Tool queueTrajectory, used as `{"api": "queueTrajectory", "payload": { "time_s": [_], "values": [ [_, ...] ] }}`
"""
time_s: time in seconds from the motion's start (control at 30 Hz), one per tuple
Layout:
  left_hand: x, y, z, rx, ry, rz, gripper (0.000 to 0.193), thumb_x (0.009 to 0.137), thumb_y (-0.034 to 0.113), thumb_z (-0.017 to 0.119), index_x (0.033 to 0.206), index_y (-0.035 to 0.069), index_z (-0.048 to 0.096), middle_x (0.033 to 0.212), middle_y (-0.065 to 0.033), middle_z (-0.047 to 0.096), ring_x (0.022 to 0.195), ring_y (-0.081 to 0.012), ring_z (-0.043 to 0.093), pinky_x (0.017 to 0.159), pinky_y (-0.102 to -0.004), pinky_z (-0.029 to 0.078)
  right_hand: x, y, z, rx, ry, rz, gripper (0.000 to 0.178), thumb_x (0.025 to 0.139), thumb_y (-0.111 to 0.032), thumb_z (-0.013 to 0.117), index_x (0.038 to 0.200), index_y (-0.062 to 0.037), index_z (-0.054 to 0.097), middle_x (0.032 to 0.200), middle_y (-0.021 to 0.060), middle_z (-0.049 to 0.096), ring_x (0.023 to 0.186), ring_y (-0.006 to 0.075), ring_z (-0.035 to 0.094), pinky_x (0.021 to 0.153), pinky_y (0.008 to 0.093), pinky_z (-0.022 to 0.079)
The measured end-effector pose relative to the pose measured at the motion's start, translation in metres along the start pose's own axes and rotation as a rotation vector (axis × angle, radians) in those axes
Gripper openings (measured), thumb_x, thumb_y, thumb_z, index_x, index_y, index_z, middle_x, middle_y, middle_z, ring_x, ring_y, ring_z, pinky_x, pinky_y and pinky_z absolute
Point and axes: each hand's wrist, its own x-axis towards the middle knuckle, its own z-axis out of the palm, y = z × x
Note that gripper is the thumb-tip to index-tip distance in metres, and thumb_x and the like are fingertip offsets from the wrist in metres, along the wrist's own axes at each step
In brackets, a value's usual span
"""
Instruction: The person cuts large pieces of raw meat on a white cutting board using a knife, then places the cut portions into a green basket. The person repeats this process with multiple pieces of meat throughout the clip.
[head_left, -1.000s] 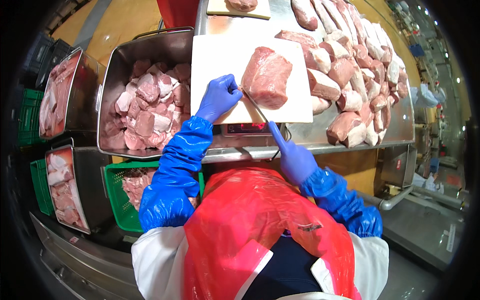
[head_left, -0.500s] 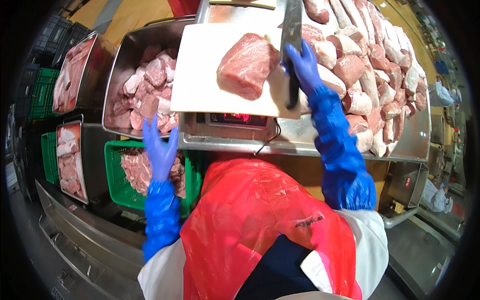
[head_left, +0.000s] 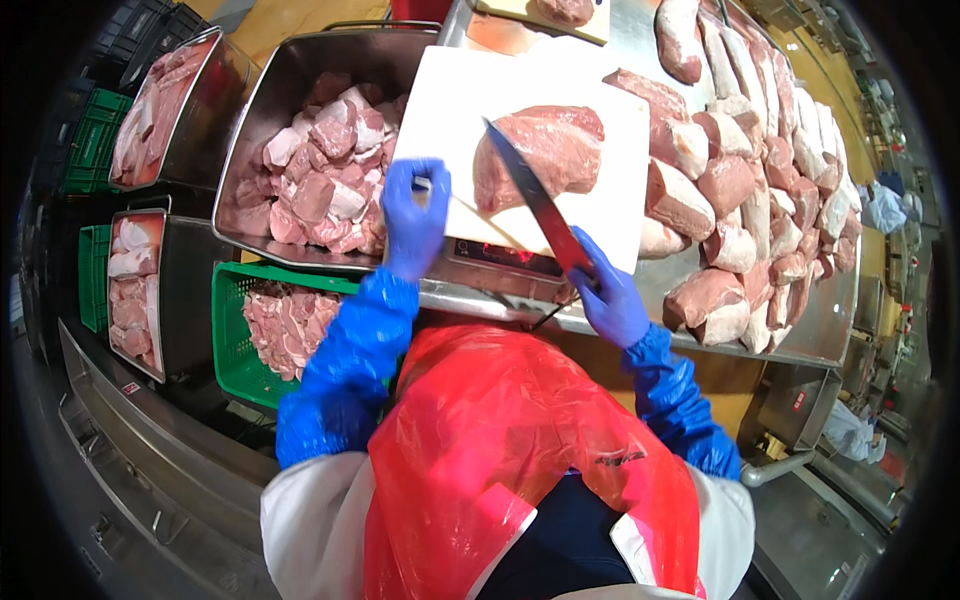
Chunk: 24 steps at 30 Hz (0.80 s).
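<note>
My right hand (head_left: 610,300) is wrapped round the handle of a long knife (head_left: 530,190). The blade slants away to the far left and crosses in front of a large piece of raw meat (head_left: 550,155) on a white cutting board (head_left: 440,100); whether it touches the meat, I cannot tell. By the board's near left edge is my left hand (head_left: 415,220), its fingers curled in a ring against the thumb. What it pinches, if anything, is too small to make out. Both hands wear blue-violet gloves.
Many raw meat pieces (head_left: 725,180) cover the metal table on the right. A deep metal bin (head_left: 235,190) of meat chunks stands left of the board, with a green basket (head_left: 235,350) of trimmings nearer me. A scale display (head_left: 505,255) glows red under the board's near edge.
My right hand has drawn the knife nearer me, and its blade now slants left. My left hand has gone from over the bin to the board's edge, its spread fingers now curled. The view has shifted.
</note>
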Motion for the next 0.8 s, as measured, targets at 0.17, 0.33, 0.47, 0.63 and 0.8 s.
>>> {"api": "queueTrajectory", "payload": {
  "time_s": [0.17, 0.33, 0.47, 0.63, 0.8],
  "values": [
    [-0.035, 0.018, 0.028, 0.493, -0.033, 0.537, 0.018, 0.076, 0.011, 0.076, 0.091, 0.015, 0.067, 0.087, -0.0029, 0.063, 0.082, -0.0250, 0.061, 0.073, -0.0376, 0.047, 0.052, -0.024, -0.007, -0.220, -0.218, -0.032, 0.063, 0.095, -0.009, 0.055, 0.154, -0.0227, 0.034, 0.097, 0.0232, 0.067, 0.081, 0.0446, 0.065, 0.070, 0.0480, 0.052],
    [-0.029, -0.003, 0.018, 0.480, 0.045, 0.490, 0.019, 0.074, 0.005, 0.076, 0.087, 0.013, 0.065, 0.083, -0.0051, 0.062, 0.082, -0.0269, 0.061, 0.074, -0.0393, 0.049, -0.029, -0.001, -0.069, -0.284, -0.456, 0.047, 0.067, 0.096, -0.010, 0.053, 0.156, -0.0237, 0.026, 0.091, 0.0245, 0.067, 0.077, 0.0444, 0.065, 0.069, 0.0501, 0.051],
    [-0.040, 0.044, 0.025, 0.385, 0.090, 0.409, 0.024, 0.074, 0.004, 0.075, 0.095, 0.010, 0.064, 0.093, -0.0084, 0.061, 0.083, -0.0308, 0.061, 0.075, -0.0417, 0.051, -0.042, -0.009, -0.100, -0.180, -0.379, 0.131, 0.070, 0.094, -0.006, 0.056, 0.157, -0.0205, 0.028, 0.080, 0.0229, 0.064, 0.066, 0.0349, 0.063, 0.066, 0.0426, 0.051],
    [-0.031, 0.014, 0.024, 0.350, -0.218, 0.279, 0.017, 0.074, -0.002, 0.071, 0.086, 0.006, 0.061, 0.086, -0.0069, 0.059, 0.079, -0.0220, 0.061, 0.070, -0.0336, 0.051, -0.001, -0.019, -0.021, 0.287, 0.236, 0.065, 0.067, 0.096, -0.003, 0.057, 0.156, -0.0121, 0.030, 0.089, 0.0096, 0.065, 0.074, 0.0088, 0.053, 0.069, 0.0287, 0.049],
    [-0.025, 0.009, 0.004, 0.076, -0.324, 0.309, 0.017, 0.073, -0.007, 0.068, 0.080, 0.005, 0.059, 0.082, -0.0066, 0.057, 0.072, -0.0160, 0.058, 0.063, -0.0277, 0.047, 0.038, -0.025, 0.045, -0.211, 0.136, -0.173, 0.069, 0.093, -0.004, 0.057, 0.155, -0.0207, 0.032, 0.089, 0.0206, 0.068, 0.067, 0.0312, 0.066, 0.063, 0.0425, 0.053]
  ]
}}
